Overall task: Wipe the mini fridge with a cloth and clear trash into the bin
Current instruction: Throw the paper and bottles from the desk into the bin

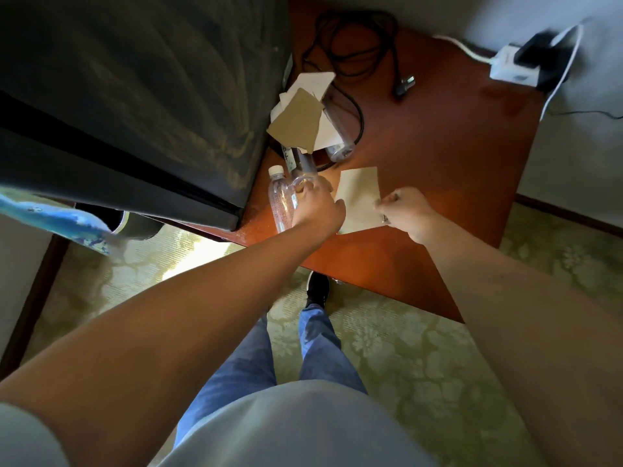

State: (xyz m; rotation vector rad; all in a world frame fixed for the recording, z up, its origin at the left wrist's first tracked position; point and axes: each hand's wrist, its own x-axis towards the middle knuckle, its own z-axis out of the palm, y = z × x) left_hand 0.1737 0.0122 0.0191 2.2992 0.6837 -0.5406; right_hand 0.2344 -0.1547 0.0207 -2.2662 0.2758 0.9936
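Left hand (317,205) gripped a clear bottle (281,203) just beside the fridge (135,96); right hand (406,208) pinched a card sheet (359,197) right of that. Best to lift both flat and carry together. Bin (135,224) sat below the fridge's near corner. Beyond: more bottles, cardboard scraps (298,121), cable on red-brown table (455,146), patterned carpet below.

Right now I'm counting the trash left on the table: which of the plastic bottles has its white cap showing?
The bottle beside the mini fridge, the capped bottle that the left hand holds. The other bottles lie farther back under card scraps, caps hidden.
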